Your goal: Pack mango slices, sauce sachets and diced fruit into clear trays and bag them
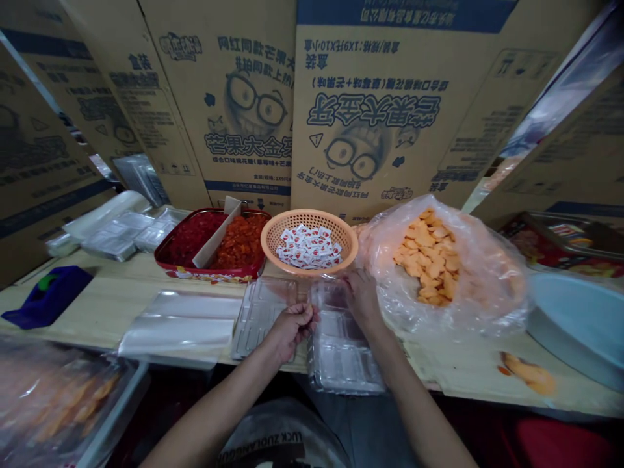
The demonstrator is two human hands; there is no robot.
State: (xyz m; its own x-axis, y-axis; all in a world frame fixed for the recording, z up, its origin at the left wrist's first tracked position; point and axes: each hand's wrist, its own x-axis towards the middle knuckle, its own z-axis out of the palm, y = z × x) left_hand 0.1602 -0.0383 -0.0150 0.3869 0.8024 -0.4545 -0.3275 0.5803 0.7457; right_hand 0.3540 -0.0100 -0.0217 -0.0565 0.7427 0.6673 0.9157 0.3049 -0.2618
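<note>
My left hand [291,328] and my right hand [363,298] both grip a clear plastic compartment tray [341,344], which lies over a stack of similar trays. A second stack of clear trays [260,315] sits just left of my left hand. Right above my right fingers stands an orange plastic basket [309,242] holding several small white-and-red sachets [308,248]. To its right, a clear plastic bag [468,286] holds orange pieces. To its left, a red tray [209,273] holds red and orange food, with a cardboard divider.
Folded clear plastic sheets [178,325] lie on the wooden table [112,299], near a blue object [46,296]. A pale blue tub [580,318] sits at the right. Printed cardboard cartons [375,110] stand along the back. A tray of orange pieces [58,403] sits at lower left.
</note>
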